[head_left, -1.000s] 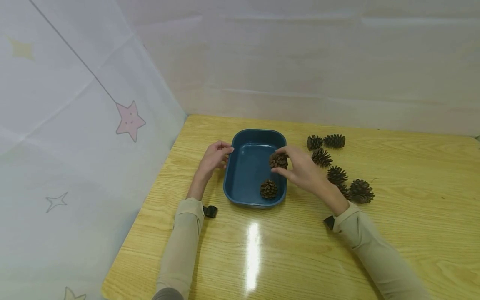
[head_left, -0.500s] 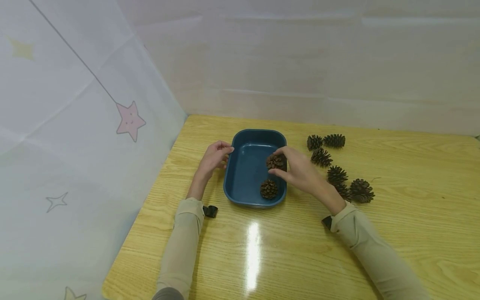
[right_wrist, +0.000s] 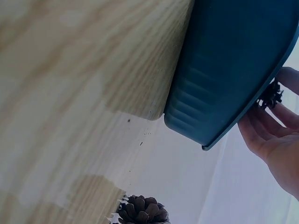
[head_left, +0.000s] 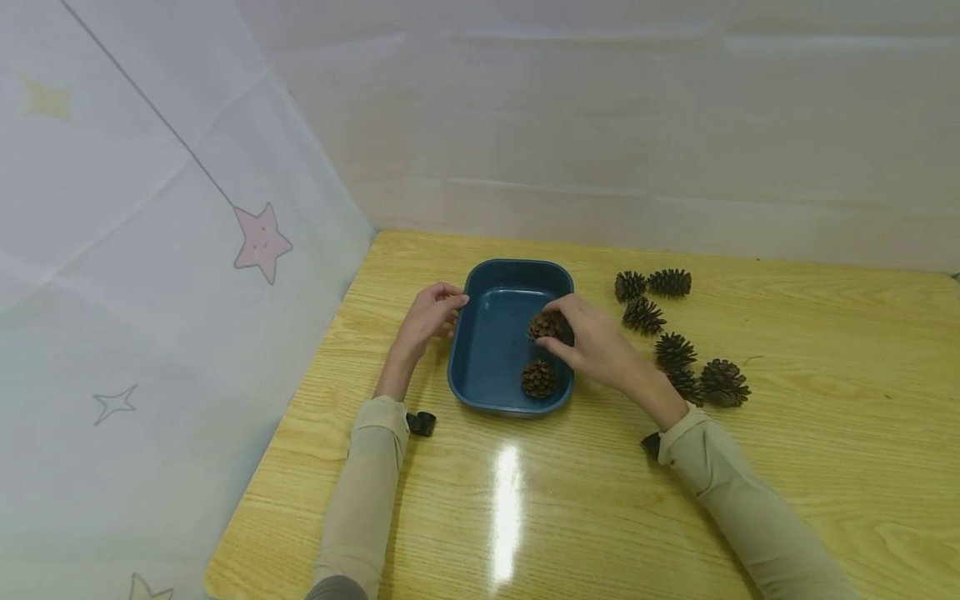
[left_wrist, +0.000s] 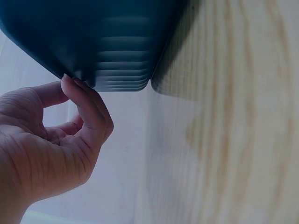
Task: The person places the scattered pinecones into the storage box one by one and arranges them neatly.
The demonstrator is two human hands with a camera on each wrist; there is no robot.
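Note:
A deep blue rectangular dish (head_left: 487, 350) with rounded corners stands on the table. My left hand (head_left: 431, 317) pinches its left rim; in the left wrist view the thumb and fingertips meet right at the edge. My right hand (head_left: 596, 342) reaches over the right rim, thumb and fingers round a brown pine cone (head_left: 542, 327) low inside the dish. Part of that pine cone (right_wrist: 270, 95) shows between the fingers in the right wrist view. Another pine cone (head_left: 538, 379) lies in the dish's near right corner.
Several pine cones lie to the right of the dish: a far group (head_left: 642, 315) and a nearer group (head_left: 723, 383). The wooden table (head_left: 600, 500) meets a pale cloth (head_left: 525, 167) at the back and left. A black wrist strap piece (head_left: 423, 423) sits by the left cuff.
My right hand has moved slightly left and down with its pine cone, further into the dish. The left hand and the dish have stayed in place.

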